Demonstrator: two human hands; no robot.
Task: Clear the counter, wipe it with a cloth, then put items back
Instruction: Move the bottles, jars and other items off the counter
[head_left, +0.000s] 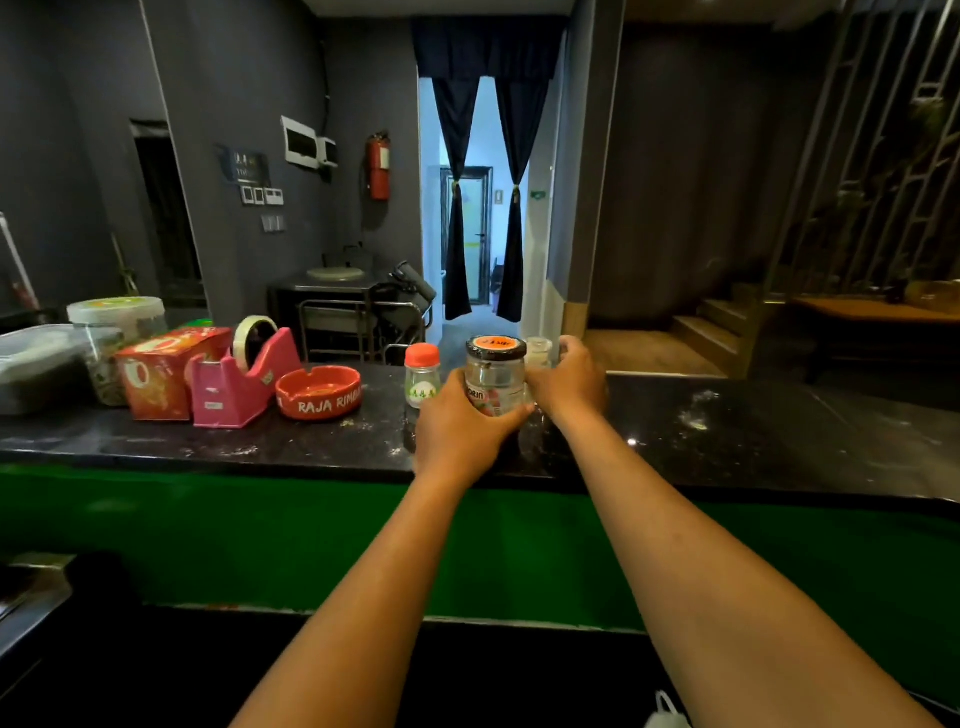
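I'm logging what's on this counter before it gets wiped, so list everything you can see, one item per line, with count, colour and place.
counter: one, black, dusty, across the middle
tub: one, clear, dark contents, far left
round jar: one, clear with white lid, behind the tub
box: one, red-orange, right of the tub
tape dispenser: one, pink, right of the box
ashtray: one, red, right of the dispenser
shaker: one, clear with red cap, centre
glass jar: one, clear, black lid with orange sticker, centre
small jar: one, clear, behind the glass jar
extinguisher: one, red, back wall
left hand: grips the glass jar
right hand: reaches around the small jar
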